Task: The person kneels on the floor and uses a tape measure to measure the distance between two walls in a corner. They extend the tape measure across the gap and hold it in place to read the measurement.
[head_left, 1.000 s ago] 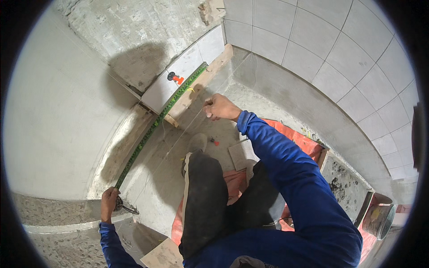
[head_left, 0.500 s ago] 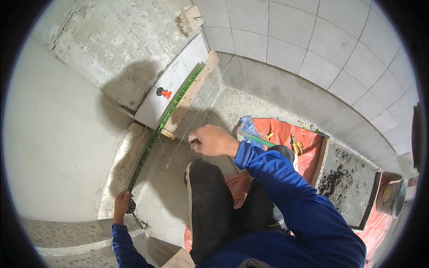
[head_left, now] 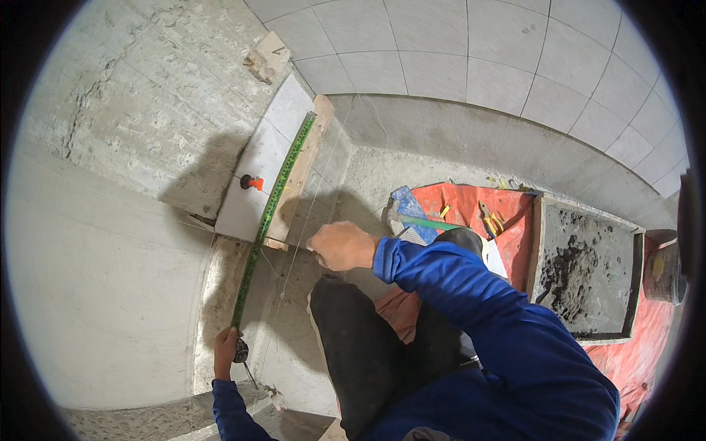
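Room: bare concrete and ceramic, with a tiled wall [head_left: 441, 44] at one o'clock, rough concrete [head_left: 140, 95] at ten and a smoother grey wall [head_left: 110, 294] between eight and nine.
Tape measure: black case [head_left: 241, 350] between seven and eight o'clock, green blade [head_left: 276, 195] stretching up to eleven, close along the tiles' edge, presumably for a straight reading.
Left hand [head_left: 225, 349]: grip wrapped around the case, probably to steady the near end and hold the blade in line.
Right hand [head_left: 342, 246]: close to centre, fingers curled, a thin dark shape just off the fingertips toward nine; cannot tell whether pinching that or merely passing in front.
Pale tiles [head_left: 257, 151]: at ten o'clock, bearing a black-and-orange knobbed piece [head_left: 251, 182], perhaps for handling or clamping.
Wooden batten [head_left: 305, 162]: beside the tiles' edge, apparently as a support or straight guide.
String [head_left: 318, 187]: running down from eleven o'clock, just left of the right hand, likely as a reference line.
Red sheet [head_left: 518, 228]: at three o'clock, seemingly for protecting the floor, with yellow-handled pliers [head_left: 487, 220] within easy reach.
Mortar tray [head_left: 588, 272]: between three and four o'clock, grey mix inside, well apart from the blade, maybe to avoid smearing.
Bucket [head_left: 663, 272]: just beyond the tray.
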Tool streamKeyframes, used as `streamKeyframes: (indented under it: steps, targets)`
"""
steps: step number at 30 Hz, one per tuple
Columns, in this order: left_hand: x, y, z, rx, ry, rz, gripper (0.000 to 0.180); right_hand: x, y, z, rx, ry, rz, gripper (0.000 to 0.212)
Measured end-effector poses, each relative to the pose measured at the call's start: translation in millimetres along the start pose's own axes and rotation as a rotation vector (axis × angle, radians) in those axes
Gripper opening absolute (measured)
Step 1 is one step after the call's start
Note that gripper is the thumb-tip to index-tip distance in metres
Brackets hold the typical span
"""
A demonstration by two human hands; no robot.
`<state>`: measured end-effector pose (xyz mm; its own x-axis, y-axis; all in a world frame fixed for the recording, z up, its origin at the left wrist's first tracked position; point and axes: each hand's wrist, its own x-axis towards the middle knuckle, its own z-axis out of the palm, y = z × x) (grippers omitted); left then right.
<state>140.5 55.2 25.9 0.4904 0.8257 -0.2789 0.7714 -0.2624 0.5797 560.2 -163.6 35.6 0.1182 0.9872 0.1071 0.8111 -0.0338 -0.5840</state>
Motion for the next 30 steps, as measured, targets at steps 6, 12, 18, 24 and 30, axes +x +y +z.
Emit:
streamKeyframes:
  steps: [6,12,18,24,30]
  targets:
    - [16.0,2.6,11.7,0.01,-0.059,-0.01,0.033,-2.8,3.8,-1.9,0.004,0.033,-0.012,0.018]
    - [32.5,1.9,26.3,-0.013,-0.192,-0.008,0.035,-10.9,0.1,-3.7,-0.003,0.028,0.001,0.019]
    - [56.6,0.5,35.9,-0.019,-0.247,-0.023,0.035,-18.4,4.5,-10.6,-0.005,-0.051,0.061,0.028]
    - [56.5,-8.2,51.9,-0.143,-0.37,-0.084,0.033,-17.9,15.6,-8.3,-0.01,0.004,0.029,0.023]
    - [85.2,-15.7,54.8,-0.004,-0.381,-0.051,0.034,-0.5,8.7,-3.0,-0.018,0.038,0.092,0.024]
